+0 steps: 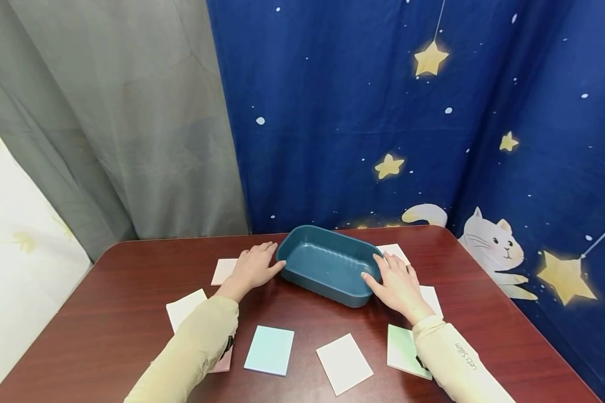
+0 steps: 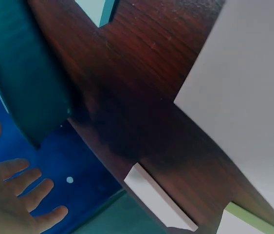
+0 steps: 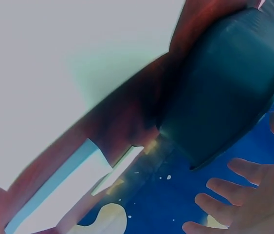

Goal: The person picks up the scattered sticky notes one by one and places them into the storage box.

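- Dark red-brown wood-grain table (image 1: 121,308), rounded far corners, glossy top.
- Deep teal rectangular bin (image 1: 322,289) with rounded corners: far side, skewed.
- Thin square pads around it, mostly well spaced.
- Left: pale pinkish-white pad (image 1: 223,271) farthest; off-white pad (image 1: 185,308) nearer; dusty-pink pad (image 1: 223,361) nearest, partly covered.
- Near middle: light-blue pad (image 1: 269,350), then plain white pad (image 1: 344,364), rotated.
- Right: pale-green pad (image 1: 402,350) nearest; two white pads (image 1: 431,299) beyond, partly hidden.
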`<state>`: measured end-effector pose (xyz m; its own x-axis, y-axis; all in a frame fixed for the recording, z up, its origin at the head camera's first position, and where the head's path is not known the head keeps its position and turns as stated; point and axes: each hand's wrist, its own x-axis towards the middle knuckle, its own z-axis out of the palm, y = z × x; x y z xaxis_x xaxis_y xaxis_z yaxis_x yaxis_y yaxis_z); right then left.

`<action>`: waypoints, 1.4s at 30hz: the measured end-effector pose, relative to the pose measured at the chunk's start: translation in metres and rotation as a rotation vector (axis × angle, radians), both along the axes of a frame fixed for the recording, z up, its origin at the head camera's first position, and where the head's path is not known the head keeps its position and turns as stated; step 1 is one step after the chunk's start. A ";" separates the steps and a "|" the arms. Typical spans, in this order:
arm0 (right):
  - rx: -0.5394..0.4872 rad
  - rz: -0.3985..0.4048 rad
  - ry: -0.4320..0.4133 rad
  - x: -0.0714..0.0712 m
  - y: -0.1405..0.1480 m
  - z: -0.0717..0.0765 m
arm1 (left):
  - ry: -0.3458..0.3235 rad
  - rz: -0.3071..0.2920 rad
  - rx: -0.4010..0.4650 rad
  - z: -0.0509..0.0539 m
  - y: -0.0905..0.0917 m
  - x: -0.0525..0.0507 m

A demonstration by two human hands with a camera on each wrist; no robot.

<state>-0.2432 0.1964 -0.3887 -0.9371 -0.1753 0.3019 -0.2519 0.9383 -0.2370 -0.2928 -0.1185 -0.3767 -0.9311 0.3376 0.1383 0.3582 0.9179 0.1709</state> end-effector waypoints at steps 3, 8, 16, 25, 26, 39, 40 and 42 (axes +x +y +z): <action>0.005 0.000 -0.003 0.001 0.000 -0.002 | -0.016 0.006 -0.005 -0.004 0.000 -0.001; 0.015 0.000 0.000 0.001 0.000 -0.006 | -0.028 -0.001 0.010 -0.008 0.000 -0.002; 0.021 0.004 0.012 0.001 0.001 -0.011 | -0.024 -0.029 0.035 -0.010 0.002 -0.002; 0.017 0.010 0.020 0.002 0.000 -0.011 | -0.033 -0.033 0.039 -0.009 0.003 0.002; 0.017 0.011 0.022 0.002 0.001 -0.012 | -0.035 -0.033 0.040 -0.009 0.003 0.002; 0.004 0.071 0.022 -0.003 0.001 -0.009 | -0.013 -0.042 0.015 -0.008 -0.005 0.018; 0.001 0.080 0.022 -0.004 0.002 -0.009 | -0.010 -0.043 0.013 -0.008 -0.005 0.019; -0.003 0.102 0.023 -0.005 0.003 -0.010 | -0.005 -0.041 0.010 -0.010 -0.007 0.022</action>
